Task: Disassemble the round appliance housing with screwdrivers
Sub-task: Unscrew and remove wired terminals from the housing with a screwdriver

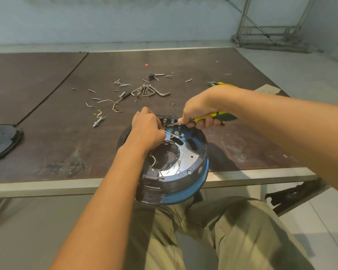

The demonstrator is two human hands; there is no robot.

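The round appliance housing (191,168), dark with a blue rim, leans tilted against the table's front edge and my lap, its open underside facing me. My left hand (146,129) pinches a white wire (170,133) over the housing's upper part. My right hand (199,112) grips a yellow-green handled tool (217,116), and its metal tip reaches the terminals at the housing's top edge. More white wire and a ring terminal (179,163) lie inside the housing.
Loose screws (121,83), a bunch of hex keys (148,91), bolts and cut wire bits (115,108) lie scattered on the brown table (66,133). A second yellow-green tool (220,84) lies behind my right wrist. A dark round cover (2,141) rests at the left edge.
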